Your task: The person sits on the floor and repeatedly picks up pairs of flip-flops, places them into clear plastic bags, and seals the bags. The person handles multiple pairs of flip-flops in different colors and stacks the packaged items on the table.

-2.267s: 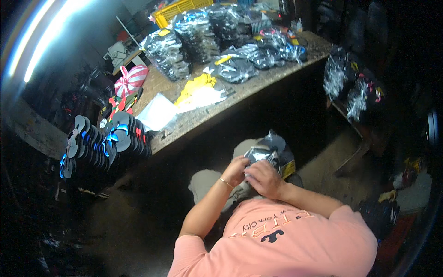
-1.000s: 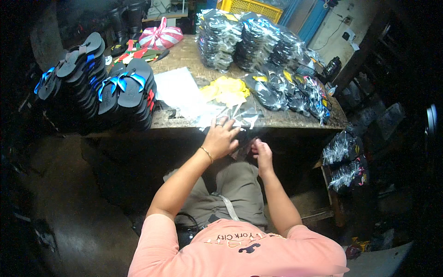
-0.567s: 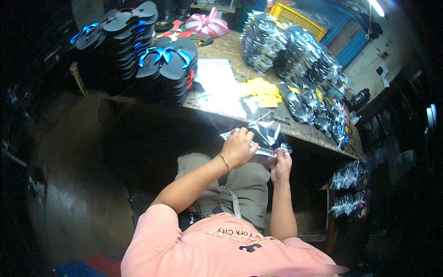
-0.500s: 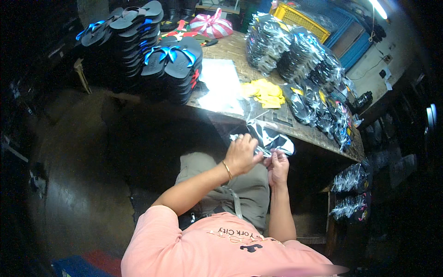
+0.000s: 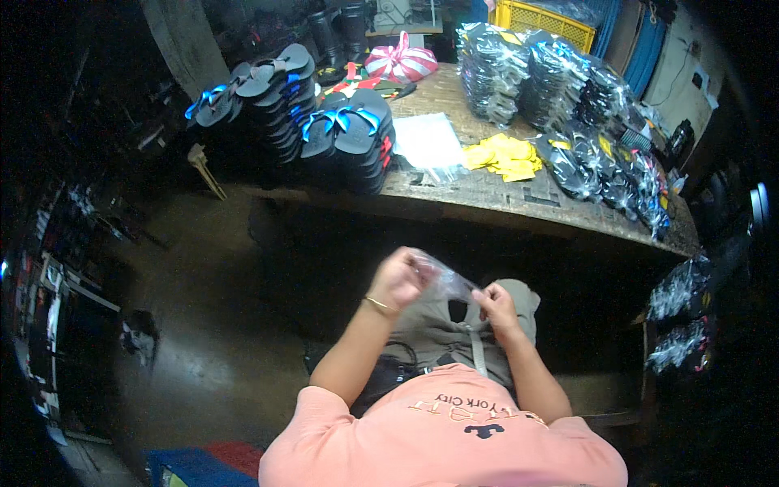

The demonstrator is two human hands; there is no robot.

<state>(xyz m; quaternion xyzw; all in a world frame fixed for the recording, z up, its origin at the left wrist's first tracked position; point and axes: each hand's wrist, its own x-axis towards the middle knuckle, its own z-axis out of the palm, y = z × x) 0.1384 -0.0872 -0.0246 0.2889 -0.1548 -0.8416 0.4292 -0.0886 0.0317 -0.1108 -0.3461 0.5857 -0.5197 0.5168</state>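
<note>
Clear plastic bag (image 5: 448,280) hangs between both hands, above the lap (contents, if any, cannot be told). Transparent wrappers (image 5: 493,77) on the bench (image 5: 438,96) hold stacked dark slippers. Yellow labels (image 5: 560,144) show on some packs; the pink shirt (image 5: 389,442) bears lettering. Left hand (image 5: 399,280): fingers curled at one bag edge, blurred. Right hand (image 5: 497,310): thumb and fingers pinch the opposite edge.
</note>
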